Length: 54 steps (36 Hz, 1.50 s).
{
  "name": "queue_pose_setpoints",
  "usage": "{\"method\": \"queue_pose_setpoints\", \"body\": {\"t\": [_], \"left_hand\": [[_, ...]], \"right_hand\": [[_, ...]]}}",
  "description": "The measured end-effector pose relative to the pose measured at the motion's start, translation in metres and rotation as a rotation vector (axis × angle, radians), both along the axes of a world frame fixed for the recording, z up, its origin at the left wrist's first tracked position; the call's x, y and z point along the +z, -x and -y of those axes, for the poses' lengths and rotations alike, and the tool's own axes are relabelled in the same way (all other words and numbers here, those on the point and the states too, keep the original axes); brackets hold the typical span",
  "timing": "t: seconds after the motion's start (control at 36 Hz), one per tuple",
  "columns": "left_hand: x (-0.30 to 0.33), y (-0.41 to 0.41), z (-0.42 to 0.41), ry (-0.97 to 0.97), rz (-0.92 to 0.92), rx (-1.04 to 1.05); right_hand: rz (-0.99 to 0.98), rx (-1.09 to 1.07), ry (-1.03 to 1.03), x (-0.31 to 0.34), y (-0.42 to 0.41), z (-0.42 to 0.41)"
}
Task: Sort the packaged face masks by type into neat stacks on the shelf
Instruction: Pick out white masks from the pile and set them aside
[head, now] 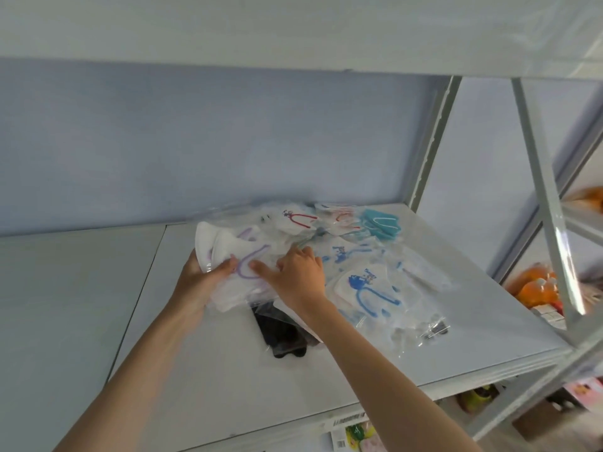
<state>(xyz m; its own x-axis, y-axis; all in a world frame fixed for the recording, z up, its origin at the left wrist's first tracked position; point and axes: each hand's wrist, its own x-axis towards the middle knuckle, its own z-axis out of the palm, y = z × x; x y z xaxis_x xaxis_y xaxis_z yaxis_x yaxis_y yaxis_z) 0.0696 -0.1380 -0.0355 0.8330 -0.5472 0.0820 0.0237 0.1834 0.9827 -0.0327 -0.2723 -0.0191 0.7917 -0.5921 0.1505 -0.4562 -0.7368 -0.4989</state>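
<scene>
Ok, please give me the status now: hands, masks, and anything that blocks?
Left hand grips purple-loop masks. Right hand rests flat on same bundle. Blue-loop masks, red, teal, black lie loose on shelf, unsorted. Nothing blocking.

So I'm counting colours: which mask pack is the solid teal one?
The teal mask pack at the back right of the shelf; the others are white with coloured loops, or black.

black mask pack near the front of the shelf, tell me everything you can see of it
The black mask pack is a dark mask in a clear, glossy plastic sleeve, lying flat on the white shelf, nearest the front edge. Its far end is tucked under the white packs that the hands hold, and the right forearm crosses its right edge. Neither hand touches it. Print is too blurred to read.
</scene>
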Motion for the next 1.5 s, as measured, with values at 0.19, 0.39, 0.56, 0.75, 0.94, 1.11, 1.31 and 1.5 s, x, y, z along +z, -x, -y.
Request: {"method": "queue_pose_setpoints", "body": {"t": [0.19, 0.39, 0.56, 0.75, 0.94, 1.11, 1.31, 1.5], "left_hand": [[-0.001, -0.006, -0.008, -0.003, 0.014, 0.033], [-0.006, -0.015, -0.023, -0.063, 0.173, -0.034], [-0.032, -0.01, -0.03, -0.048, 0.165, 0.081], [-0.029, -0.001, -0.027, 0.073, 0.105, 0.209], [-0.033, 0.001, -0.029, 0.047, 0.058, 0.213], [-0.031, -0.005, -0.033, 0.03, 0.114, 0.173], [-0.022, -0.003, -0.033, 0.027, 0.178, 0.165], [-0.036, 0.002, -0.038, -0.049, 0.11, 0.123]], "right_hand": [[0.32, 0.12, -0.768, 0.003, -0.002, -0.003], [0.291, 0.203, -0.697, -0.01, -0.007, -0.019], [0.327, 0.283, -0.615, -0.03, 0.0, -0.036], [0.375, 0.3, -0.687, -0.031, -0.007, -0.045], [0.349, 0.279, -0.707, -0.037, -0.01, -0.045], [0.397, 0.258, -0.713, -0.042, -0.015, -0.044], [0.449, 0.249, -0.677, -0.039, -0.02, -0.043], [0.274, 0.287, -0.63, -0.04, -0.018, -0.042]]}}
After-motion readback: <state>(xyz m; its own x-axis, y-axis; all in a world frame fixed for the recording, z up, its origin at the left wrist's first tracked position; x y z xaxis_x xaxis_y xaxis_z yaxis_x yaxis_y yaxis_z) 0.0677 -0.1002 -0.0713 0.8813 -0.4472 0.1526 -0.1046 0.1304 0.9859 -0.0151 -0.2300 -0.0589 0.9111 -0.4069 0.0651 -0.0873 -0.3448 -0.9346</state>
